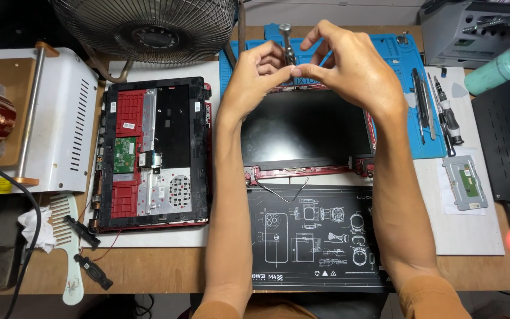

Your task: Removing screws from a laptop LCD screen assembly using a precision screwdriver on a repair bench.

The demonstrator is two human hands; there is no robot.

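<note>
My left hand and my right hand meet above the far edge of a laptop screen panel with a red frame. Together they pinch a small metal screwdriver that stands upright between the fingertips. The left fingers grip its lower shaft, and the right thumb and forefinger close on it from the other side. The dark screen lies flat under my wrists, partly on a blue work mat. Thin loose wires trail from the screen's near edge.
An opened red and black laptop base lies to the left. A black printed mat lies in front. Screwdrivers and tweezers and a small touchpad board lie right. A fan stands behind, a comb near left.
</note>
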